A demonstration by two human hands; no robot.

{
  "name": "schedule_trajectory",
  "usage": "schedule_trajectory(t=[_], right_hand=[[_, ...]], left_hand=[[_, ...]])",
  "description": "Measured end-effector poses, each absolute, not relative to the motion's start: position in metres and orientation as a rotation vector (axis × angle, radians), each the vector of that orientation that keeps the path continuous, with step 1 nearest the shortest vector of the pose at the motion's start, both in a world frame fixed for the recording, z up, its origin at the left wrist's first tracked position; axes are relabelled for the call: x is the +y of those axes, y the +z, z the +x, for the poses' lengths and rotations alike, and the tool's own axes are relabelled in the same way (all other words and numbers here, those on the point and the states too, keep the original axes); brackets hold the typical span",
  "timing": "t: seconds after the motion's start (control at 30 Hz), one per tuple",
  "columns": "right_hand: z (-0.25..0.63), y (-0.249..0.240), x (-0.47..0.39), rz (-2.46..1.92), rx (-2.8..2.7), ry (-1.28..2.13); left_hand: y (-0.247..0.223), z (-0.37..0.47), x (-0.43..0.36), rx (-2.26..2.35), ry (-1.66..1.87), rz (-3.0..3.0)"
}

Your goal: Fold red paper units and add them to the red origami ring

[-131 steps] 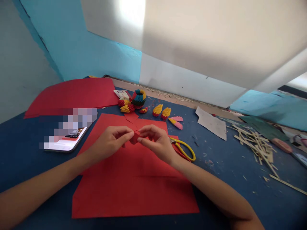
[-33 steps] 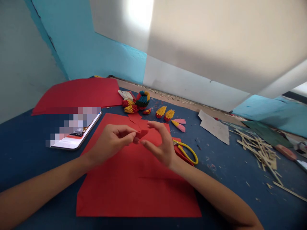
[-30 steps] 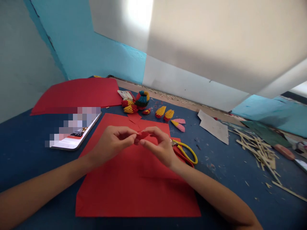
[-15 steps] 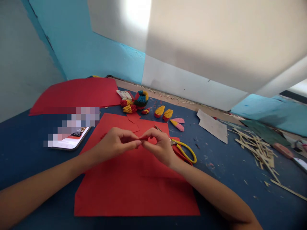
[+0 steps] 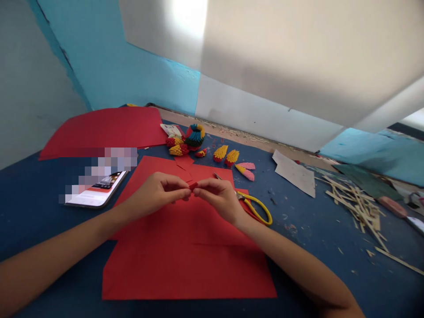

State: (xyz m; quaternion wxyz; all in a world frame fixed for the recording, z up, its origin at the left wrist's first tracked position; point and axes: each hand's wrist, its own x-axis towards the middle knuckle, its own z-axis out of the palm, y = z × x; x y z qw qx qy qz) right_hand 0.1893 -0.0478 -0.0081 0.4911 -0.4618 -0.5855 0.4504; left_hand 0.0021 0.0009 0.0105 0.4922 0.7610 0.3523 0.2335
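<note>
Between my fingertips is a small piece of red paper (image 5: 193, 186), partly hidden by the fingers. My left hand (image 5: 163, 191) pinches its left end, and my right hand (image 5: 220, 194) pinches the other. Both hands hover over large red paper sheets (image 5: 185, 265) spread on the blue table. Close to my right wrist lie scissors (image 5: 260, 210) with yellow handles, their blades partly hidden by my hand. Small cut red paper pieces (image 5: 184, 162) rest just beyond my hands.
A phone (image 5: 96, 196) lies at the left, before a red sheet (image 5: 106, 132). Folded-paper models (image 5: 195, 137), yellow-and-red pieces (image 5: 220, 153) and a pink-and-yellow piece (image 5: 245, 171) stand behind. Thin strips (image 5: 359, 205) and a grey sheet (image 5: 294, 172) lie at right.
My fingertips have shifted on the red paper piece, and more of it shows between them. The right fingers have straightened somewhat. Things on the table have stayed put.
</note>
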Motion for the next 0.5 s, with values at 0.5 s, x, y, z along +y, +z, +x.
schedule_trajectory(t=[0.5], right_hand=[[0.180, -0.010, -0.056, -1.111, -1.319, 1.020]], left_hand=[[0.016, 0.005, -0.009, 0.864, 0.586, 1.891]])
